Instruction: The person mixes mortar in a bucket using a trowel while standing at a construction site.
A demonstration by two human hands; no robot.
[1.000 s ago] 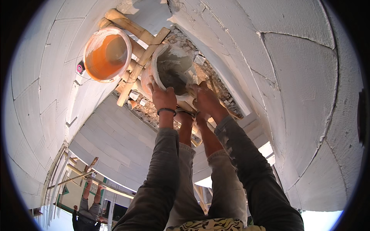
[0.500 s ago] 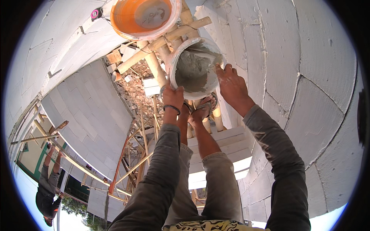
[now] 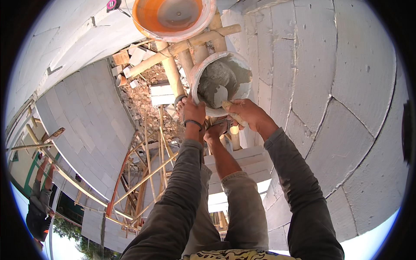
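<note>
A whitish bucket [image 3: 248, 86] tilts toward me, its inner wall smeared with wet grey mortar [image 3: 214, 73]. My left hand [image 3: 193, 110] is closed on the bucket's near left rim, with a dark band around the wrist. My right hand [image 3: 250, 113] is wrapped round the pale handle of a trowel [image 3: 221, 96], at the near right side of the bucket. The trowel's blade dips into the mortar; its lower part is coated grey, so its full shape is hidden.
Beyond it, an orange bucket [image 3: 145, 17] with greyish water stands by tied bamboo poles [image 3: 173, 71]. A pink-and-black tape measure [image 3: 113, 5] lies at upper left. A block wall [image 3: 316, 56] rises close on my right. Rubble [image 3: 143, 104] lies far below. Another person [image 3: 41, 203] stands at far left.
My right hand has moved left and nearer me, from the bucket's right rim to its near side, bringing the trowel into the mortar. The mortar has been shifted about; my left hand keeps its grip.
</note>
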